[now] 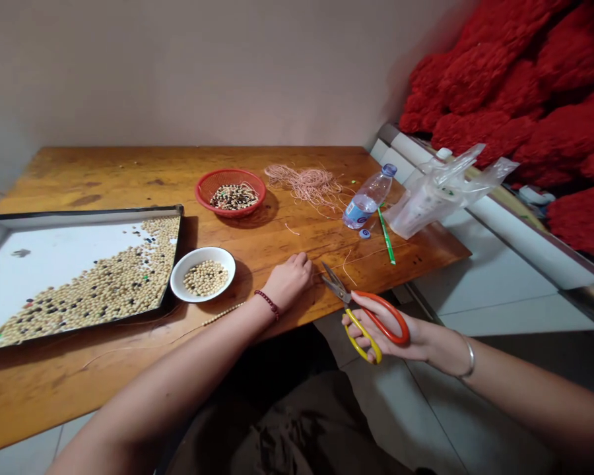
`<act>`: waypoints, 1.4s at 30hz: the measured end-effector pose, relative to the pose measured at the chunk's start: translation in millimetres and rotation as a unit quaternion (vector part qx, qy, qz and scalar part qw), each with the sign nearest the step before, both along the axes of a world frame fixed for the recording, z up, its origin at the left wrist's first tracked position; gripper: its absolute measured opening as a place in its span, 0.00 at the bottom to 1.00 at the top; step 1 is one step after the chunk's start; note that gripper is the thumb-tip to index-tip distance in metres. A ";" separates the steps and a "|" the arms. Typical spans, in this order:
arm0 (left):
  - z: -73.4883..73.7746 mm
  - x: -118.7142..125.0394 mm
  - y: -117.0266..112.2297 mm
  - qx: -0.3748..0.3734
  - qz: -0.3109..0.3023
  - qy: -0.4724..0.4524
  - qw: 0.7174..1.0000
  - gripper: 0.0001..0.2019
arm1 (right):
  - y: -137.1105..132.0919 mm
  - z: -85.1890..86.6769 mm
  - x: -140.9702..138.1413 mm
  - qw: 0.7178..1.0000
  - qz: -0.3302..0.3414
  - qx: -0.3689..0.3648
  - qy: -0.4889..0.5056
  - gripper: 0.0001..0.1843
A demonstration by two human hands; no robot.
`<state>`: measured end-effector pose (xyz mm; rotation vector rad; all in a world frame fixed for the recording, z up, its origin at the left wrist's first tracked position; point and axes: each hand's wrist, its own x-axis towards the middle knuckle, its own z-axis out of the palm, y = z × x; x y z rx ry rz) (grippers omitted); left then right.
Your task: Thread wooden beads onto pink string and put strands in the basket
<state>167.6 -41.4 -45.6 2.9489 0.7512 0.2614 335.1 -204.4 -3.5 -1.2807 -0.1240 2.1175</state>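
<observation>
- Left hand (290,280): rests on the tabletop, fingers loosely curled and pointing down. I can't tell whether they pinch a thread. A short strand of pale beads on cord (222,314) lies on the table just below the wrist, and a dark red bead bracelet (268,304) circles that wrist.
- Right hand (391,330): held just past the table's near edge, fingers closed around the handles of red-and-yellow scissors (363,316), whose steel blades are slightly parted and point over the wood. A silver bangle (468,353) sits on the wrist.
- Wooden table (103,178): warm orange-brown, scattered with loose cord snippets, and pushed against a plain beige wall (178,72).
- Left side: a black-rimmed tray (79,218) lined with white holds a spread of pale and dark beads. Beside it is a white bowl (176,280) of pale beads.
- Far side: a red plastic basket (200,191) of mixed beads, a tangle of pink cord (301,185), a plastic water bottle (369,198) lying down, its blue cap (364,233) and a green strip (386,236).
- Right side: a clear plastic bag (440,194) at the table's corner, then a white ledge (519,224) under heaped red fluffy bundles (525,112) — possibly yarn. Pale floor tiles (499,290) show below.
</observation>
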 end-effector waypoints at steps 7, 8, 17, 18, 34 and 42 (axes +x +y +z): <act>6.5 -4.6 -2.7 -0.042 0.005 -0.031 0.999 0.10 | 14.5 -13.2 -4.8 1.000 0.012 0.003 -0.024 0.25; 6.7 -5.2 -2.7 -0.045 0.007 -0.035 0.998 0.10 | 14.9 -16.1 -5.1 0.999 0.018 0.002 -0.034 0.25; 8.0 -14.4 12.6 -0.154 0.106 -0.156 0.970 0.08 | 8.5 -37.9 -0.6 0.996 0.049 0.042 -0.056 0.25; 8.8 -15.4 15.0 -0.158 0.128 -0.171 0.964 0.08 | 7.8 -37.8 -1.3 0.995 0.050 0.048 -0.065 0.24; 0.1 1.1 -2.4 -0.084 0.028 -0.083 0.993 0.12 | 7.1 -35.7 -6.3 0.996 0.042 0.042 -0.060 0.26; -1.7 2.0 -3.7 -0.080 0.023 -0.098 0.992 0.13 | 6.4 -34.0 -3.9 0.994 0.068 0.020 -0.081 0.27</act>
